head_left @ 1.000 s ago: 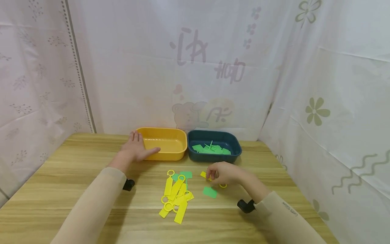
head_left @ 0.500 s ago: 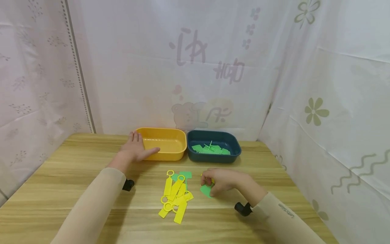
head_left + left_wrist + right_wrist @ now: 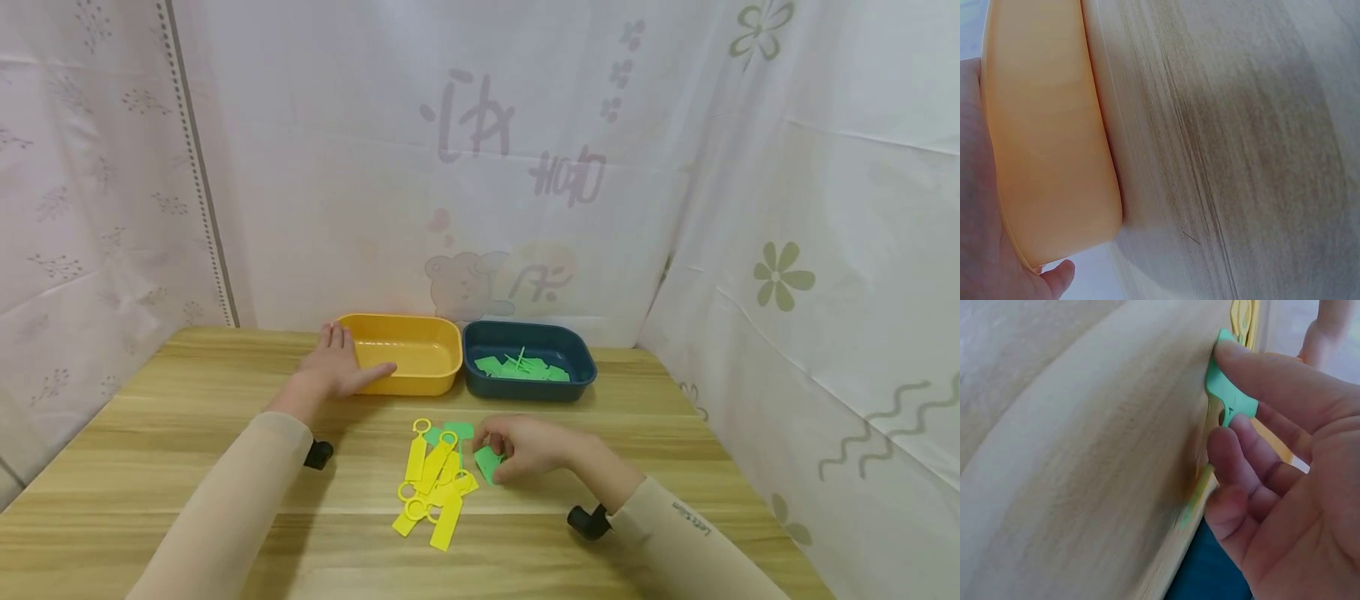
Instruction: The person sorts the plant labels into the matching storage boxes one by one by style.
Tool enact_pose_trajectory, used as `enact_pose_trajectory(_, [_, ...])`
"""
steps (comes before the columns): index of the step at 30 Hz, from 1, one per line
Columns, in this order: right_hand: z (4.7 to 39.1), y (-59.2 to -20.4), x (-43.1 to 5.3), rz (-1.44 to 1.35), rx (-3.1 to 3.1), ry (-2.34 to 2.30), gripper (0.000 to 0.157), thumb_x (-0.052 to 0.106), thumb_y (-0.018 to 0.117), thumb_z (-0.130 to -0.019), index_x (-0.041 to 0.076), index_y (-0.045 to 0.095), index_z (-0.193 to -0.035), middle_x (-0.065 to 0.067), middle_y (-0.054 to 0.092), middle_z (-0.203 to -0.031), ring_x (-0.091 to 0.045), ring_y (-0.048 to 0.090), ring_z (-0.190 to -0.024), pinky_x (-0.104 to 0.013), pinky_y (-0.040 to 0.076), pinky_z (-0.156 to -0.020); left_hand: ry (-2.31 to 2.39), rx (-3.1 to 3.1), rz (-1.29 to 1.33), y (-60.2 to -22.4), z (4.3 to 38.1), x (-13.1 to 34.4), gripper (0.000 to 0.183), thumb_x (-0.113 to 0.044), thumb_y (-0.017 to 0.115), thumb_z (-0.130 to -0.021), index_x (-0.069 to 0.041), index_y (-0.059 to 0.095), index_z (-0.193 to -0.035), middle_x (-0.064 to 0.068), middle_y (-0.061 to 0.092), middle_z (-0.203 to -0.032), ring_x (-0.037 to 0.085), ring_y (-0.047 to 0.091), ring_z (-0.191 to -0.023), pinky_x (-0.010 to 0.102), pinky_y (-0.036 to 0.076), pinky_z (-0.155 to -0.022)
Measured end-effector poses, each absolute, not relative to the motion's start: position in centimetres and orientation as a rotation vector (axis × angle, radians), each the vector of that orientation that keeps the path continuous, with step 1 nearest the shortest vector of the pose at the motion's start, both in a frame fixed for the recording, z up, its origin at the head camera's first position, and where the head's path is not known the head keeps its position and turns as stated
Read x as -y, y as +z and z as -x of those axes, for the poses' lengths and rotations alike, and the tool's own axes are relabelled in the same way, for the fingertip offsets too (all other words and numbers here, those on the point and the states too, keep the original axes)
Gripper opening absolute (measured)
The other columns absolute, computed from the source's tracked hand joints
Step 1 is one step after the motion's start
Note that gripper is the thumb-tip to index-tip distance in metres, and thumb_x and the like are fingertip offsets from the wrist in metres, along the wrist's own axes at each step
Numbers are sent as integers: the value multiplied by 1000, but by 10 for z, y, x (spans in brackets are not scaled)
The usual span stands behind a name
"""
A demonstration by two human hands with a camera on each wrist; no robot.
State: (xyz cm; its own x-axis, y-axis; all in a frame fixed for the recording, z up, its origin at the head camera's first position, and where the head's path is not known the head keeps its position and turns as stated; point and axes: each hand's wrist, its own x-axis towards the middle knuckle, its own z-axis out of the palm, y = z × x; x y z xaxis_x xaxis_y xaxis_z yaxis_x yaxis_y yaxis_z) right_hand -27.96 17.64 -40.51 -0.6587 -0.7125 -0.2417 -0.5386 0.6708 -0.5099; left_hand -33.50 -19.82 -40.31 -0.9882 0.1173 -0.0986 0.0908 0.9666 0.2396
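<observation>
My left hand [image 3: 330,362] rests over the left end of a yellow plastic basin [image 3: 420,385], fingers straight on the end rim and thumb stretched across the front rim. In the left wrist view the basin's side wall [image 3: 1054,144] runs beside the hand. My right hand [image 3: 536,446] pinches a flat green plastic tag [image 3: 489,463] between thumb and fingers, close over the table. The right wrist view has the thumb on the face of this tag [image 3: 1235,394]. Just left of it lies a heap of yellow ring-ended tags [image 3: 447,521], with green tags [image 3: 459,430] partly under its far end.
Beside the yellow basin, a dark blue basin [image 3: 525,389] holds several green tags [image 3: 528,369]. Both stand near the back of the wooden table [image 3: 337,542]. A printed white curtain [image 3: 315,167] hangs behind and along the sides.
My right hand has moved left and taken hold of the green tag that lay on the table. The yellow tag formerly under this hand is out of sight. The left hand stays put.
</observation>
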Motion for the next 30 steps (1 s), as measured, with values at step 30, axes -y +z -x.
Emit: enact_pose_trajectory(30, [309,-354,-204,850,-2814,-905,14,22,74,-103,15,74,-116,0,75,-100,-14,64,-79,-31,57,-72,365,-2998,-154,-409,339,200,138,-98,27,-94,15,0,-168,37,-9,-178,54,-9,-169,73,22,-132])
